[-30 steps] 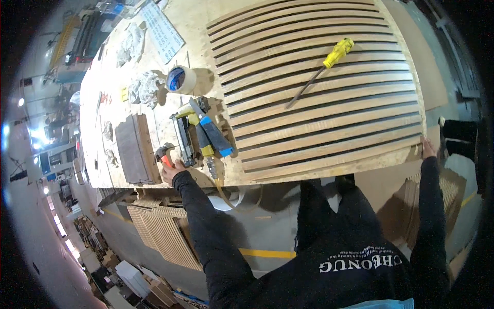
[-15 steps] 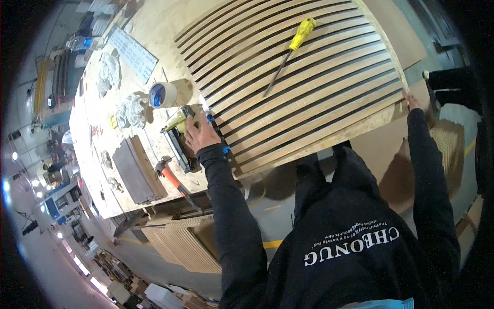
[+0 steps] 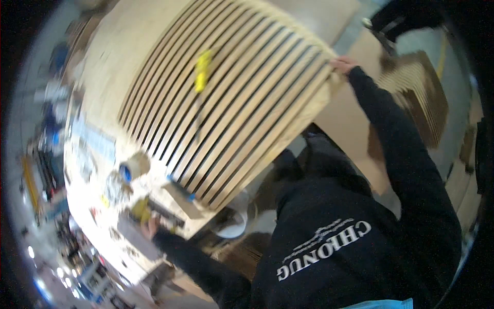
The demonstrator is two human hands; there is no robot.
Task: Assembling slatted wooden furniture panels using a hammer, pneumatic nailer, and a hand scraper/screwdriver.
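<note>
My left hand (image 3: 151, 226) is low at the left, smeared by motion, beside the yellow-green and black nail gun (image 3: 141, 210). The hand overlaps the tool's near side; whether its fingers close on it I cannot make out. At the far right corner of a panel of pale wooden slats with dark gaps (image 3: 231, 103), my right hand (image 3: 343, 64) has its fingers on the edge, gripping it. A yellow-handled screwdriver (image 3: 203, 74) lies across the slats. Blue clips (image 3: 191, 196) sit along the panel's left edge, near a flat tan piece (image 3: 182, 201).
A tape roll (image 3: 136, 166), crumpled plastic (image 3: 117, 188) and a pale sheet (image 3: 95, 139) lie left of the panel. A grey board stack (image 3: 136, 234) is next to my left hand. Ribbed brown sheets (image 3: 411, 98) stand on the floor at right, near a dark-clothed person (image 3: 406, 18).
The view has swung, tilting the table. My left hand has shifted from the panel side of the nail gun to its other side, toward the grey stack. My right hand stays at the panel corner.
</note>
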